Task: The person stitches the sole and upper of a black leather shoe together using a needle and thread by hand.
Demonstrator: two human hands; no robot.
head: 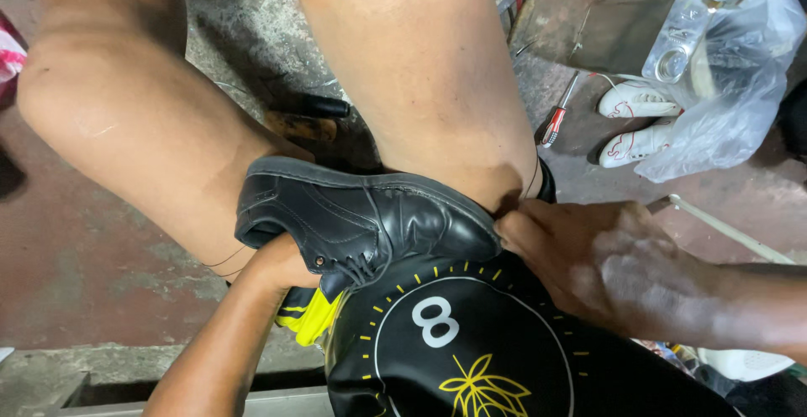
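A black leather lace-up shoe [361,215] lies on its side between my bare knees, over my black and yellow shorts [471,341]. My left hand [282,266] reaches up from below and goes inside the shoe's opening, its fingers hidden. My right hand [605,266] is blurred and pinches at the shoe's toe end by my right thigh; a thin dark thread [533,177] runs up from there along the leg. What the fingers pinch is too small to tell.
A red-handled screwdriver [556,118] lies on the concrete floor beyond my right knee. White sneakers [639,123] sit partly under a clear plastic bag [731,72] at the upper right. A dark tool handle [315,118] rests between my legs. A white rod [731,230] lies at right.
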